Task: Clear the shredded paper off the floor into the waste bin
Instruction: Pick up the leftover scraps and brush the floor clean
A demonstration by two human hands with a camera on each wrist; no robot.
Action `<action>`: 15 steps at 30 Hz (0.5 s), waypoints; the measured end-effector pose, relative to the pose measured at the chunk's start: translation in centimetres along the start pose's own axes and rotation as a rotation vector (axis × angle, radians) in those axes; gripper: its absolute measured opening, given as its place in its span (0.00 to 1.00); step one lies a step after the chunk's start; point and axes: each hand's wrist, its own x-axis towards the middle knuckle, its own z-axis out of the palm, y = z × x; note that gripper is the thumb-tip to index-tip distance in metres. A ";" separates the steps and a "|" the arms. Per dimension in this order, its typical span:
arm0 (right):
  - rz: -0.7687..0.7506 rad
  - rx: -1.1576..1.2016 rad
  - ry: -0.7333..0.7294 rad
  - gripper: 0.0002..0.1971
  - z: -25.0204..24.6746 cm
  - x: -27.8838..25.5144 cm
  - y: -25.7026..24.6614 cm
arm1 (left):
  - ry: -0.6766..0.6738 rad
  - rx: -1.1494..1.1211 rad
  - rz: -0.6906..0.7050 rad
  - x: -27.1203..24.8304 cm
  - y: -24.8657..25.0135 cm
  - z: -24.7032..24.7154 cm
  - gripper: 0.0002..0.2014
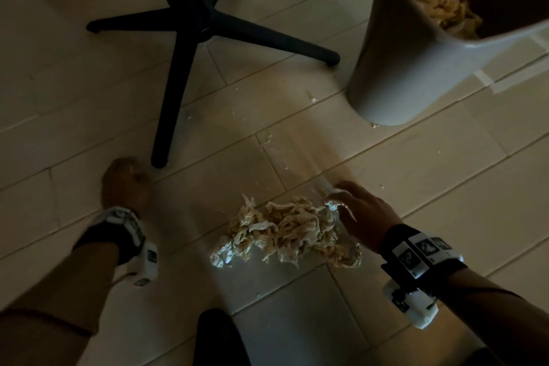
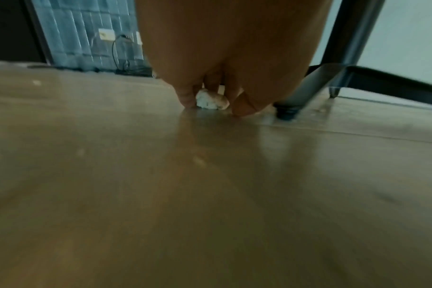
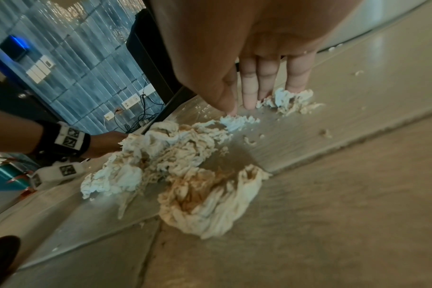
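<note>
A heap of shredded paper [image 1: 285, 232] lies on the tiled floor, seen close in the right wrist view as the same heap [image 3: 173, 155]. My right hand [image 1: 341, 202] rests at the heap's right end, its straight fingers [image 3: 249, 91] down on the floor against loose shreds [image 3: 291, 101]. My left hand [image 1: 130, 178] is low on the floor to the left, by a chair foot, and pinches a small paper scrap [image 2: 211, 100] between finger and thumb. The grey waste bin [image 1: 386, 68] stands at the back right with shredded paper [image 1: 439, 6] inside.
A black star-shaped chair base [image 1: 208, 27] spreads over the floor behind the heap, one foot [image 2: 287, 112] right beside my left hand. Small paper crumbs [image 1: 269, 140] dot the tiles between heap and bin. My dark knee [image 1: 219, 336] is in front.
</note>
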 end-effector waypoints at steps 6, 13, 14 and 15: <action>-0.002 0.009 -0.007 0.16 -0.1 -0.1 -0.3 | 0.027 -0.065 0.229 -10.1 3.0 4.2 0.25; -0.026 0.060 -0.011 0.17 -0.1 -0.3 -1.2 | -0.242 -0.206 0.330 -18.1 13.0 6.8 0.37; -0.029 0.068 -0.013 0.17 -0.1 -0.2 -1.2 | -0.286 -0.211 0.380 -18.9 14.4 7.0 0.36; -0.028 0.078 -0.013 0.17 -0.1 -0.1 -1.2 | -0.327 -0.211 0.442 -19.6 15.7 7.0 0.35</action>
